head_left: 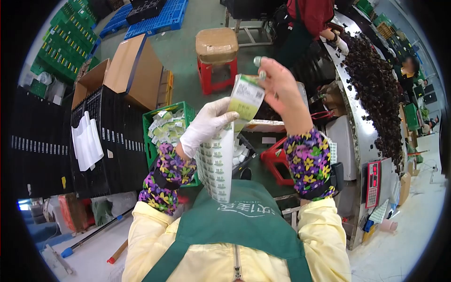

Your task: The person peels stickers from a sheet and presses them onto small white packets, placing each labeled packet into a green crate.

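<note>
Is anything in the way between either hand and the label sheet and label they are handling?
Nothing visible. The gloved left hand grips the label sheet directly, and the bare right hand pinches the green label at its top edge.

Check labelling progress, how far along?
Done: packets lie piled in the green crate. In hand: left hand holds a label sheet, right hand pinches a green-white slip above it. Left: most of the sheet looks unpeeled.

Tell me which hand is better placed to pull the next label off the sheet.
Right, most likely: the right hand is bare and pinches a green-and-white label, while the gloved left hand is busy holding the label sheet.
</note>
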### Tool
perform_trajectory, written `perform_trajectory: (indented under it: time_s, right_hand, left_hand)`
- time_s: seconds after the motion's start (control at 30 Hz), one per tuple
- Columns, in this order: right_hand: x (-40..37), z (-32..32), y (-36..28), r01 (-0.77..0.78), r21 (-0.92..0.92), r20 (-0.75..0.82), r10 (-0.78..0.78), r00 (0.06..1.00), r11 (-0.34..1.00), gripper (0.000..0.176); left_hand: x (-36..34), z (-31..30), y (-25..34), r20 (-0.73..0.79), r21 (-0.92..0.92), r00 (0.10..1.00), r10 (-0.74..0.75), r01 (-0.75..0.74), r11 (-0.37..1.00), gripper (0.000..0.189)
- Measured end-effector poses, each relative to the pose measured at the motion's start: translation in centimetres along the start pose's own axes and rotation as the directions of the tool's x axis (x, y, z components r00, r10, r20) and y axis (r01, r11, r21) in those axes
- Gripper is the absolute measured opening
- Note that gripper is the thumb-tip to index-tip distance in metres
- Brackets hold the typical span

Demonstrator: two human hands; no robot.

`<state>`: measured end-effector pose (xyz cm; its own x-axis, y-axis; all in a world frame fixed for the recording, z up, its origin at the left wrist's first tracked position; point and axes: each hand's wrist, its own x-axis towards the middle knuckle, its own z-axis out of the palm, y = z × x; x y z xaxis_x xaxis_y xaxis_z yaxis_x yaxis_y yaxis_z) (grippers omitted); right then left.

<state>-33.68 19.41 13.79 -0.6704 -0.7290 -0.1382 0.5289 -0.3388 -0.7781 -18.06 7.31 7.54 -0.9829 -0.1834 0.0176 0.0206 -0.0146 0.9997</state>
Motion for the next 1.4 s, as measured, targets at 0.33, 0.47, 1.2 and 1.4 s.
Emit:
perform_trajectory:
  time_s: [0.33, 0.47, 1.2, 1.4]
  right_hand:
    - [6.0, 2.3, -3.9, 0.166, -0.123, 0.067, -0.159, 0.985, 0.978, 0.010]
    - [4.8, -0.2, -4.8, 0.113, -0.177, -0.040, -0.122, 0.992, 0.978, 0.009]
    - [-4.5, -1.9, 5.9, 0.237, -0.477, -0.003, -0.272, 0.962, 0.846, 0.013]
    - [-4.5, -1.3, 6.2, 0.274, -0.564, 0.017, -0.321, 0.947, 0.779, 0.014]
  left_hand:
    - [-0.2, -0.2, -2.3, -0.032, -0.148, 0.984, -0.175, 0.168, 0.975, 0.028]
    - [-0.3, -0.3, -1.1, -0.147, -0.219, 0.983, -0.106, 0.073, 0.973, 0.030]
    - [-0.3, 0.1, 0.0, -0.253, -0.283, 0.965, -0.071, -0.003, 0.959, 0.035]
    - [-0.2, 0.7, 0.8, -0.262, -0.293, 0.963, -0.059, -0.021, 0.956, 0.034]
